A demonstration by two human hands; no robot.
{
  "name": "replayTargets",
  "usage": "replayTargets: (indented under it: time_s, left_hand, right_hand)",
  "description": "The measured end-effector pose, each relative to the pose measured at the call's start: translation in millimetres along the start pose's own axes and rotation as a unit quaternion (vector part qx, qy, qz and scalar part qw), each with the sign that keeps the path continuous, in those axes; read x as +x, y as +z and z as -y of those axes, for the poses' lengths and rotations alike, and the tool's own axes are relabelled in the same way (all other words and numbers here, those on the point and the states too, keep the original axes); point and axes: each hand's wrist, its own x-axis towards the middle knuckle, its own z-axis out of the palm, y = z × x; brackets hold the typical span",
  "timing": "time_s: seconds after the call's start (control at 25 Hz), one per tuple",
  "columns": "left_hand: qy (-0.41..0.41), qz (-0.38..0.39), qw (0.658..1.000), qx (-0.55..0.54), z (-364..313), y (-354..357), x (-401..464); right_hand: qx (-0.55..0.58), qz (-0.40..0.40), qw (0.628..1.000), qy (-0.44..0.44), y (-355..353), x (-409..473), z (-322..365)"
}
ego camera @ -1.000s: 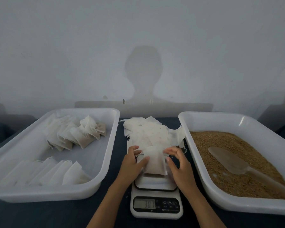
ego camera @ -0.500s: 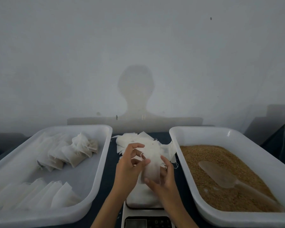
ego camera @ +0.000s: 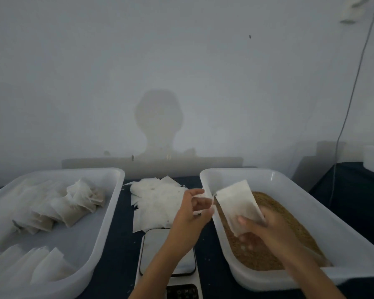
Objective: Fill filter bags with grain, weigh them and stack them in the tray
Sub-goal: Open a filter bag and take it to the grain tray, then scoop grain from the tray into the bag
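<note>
The scale (ego camera: 167, 251) is cut off by the bottom edge, its display out of frame, and the left forearm covers part of its plate. The left tray (ego camera: 108, 214) runs off the left edge. The right hand (ego camera: 266, 229) hides some grain (ego camera: 257, 255) and the bag's (ego camera: 235, 203) lower corner. Motion blur softens both hands.

A white filter bag (ego camera: 239, 201) is held tilted above the near-left part of the grain (ego camera: 274, 231), a brown mass in the right tray (ego camera: 311, 203). A loose pile of empty bags (ego camera: 158, 201) lies on the bench between the trays, behind the scale (ego camera: 167, 255). Filled bags (ego camera: 73, 206) lie in two rows in the left tray (ego camera: 108, 214).
</note>
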Motion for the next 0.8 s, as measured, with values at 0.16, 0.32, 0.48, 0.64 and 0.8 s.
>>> replayTargets:
  time_s: [0.16, 0.32, 0.48, 0.64, 0.8]
  left_hand:
    - [-0.012, 0.056, 0.994, 0.091, 17, 20, -4]
    - [0.001, 0.051, 0.989, 0.136, 21, 27, -3]
    - [0.005, 0.060, 0.985, 0.161, 19, 30, -2]
    - [-0.003, 0.067, 0.986, 0.155, 18, 29, -3]
    - [-0.007, 0.070, 0.985, 0.157, 19, 28, -4]
  right_hand:
    - [-0.254, 0.020, 0.967, 0.006, -50, 9, -23]
    - [-0.412, 0.031, 0.910, -0.034, -64, 13, -28]
    - [-0.482, 0.043, 0.873, -0.062, -71, 14, -21]
    - [-0.506, 0.055, 0.859, -0.062, -75, 15, -13]
    - [-0.531, 0.056, 0.843, -0.066, -78, 14, -10]
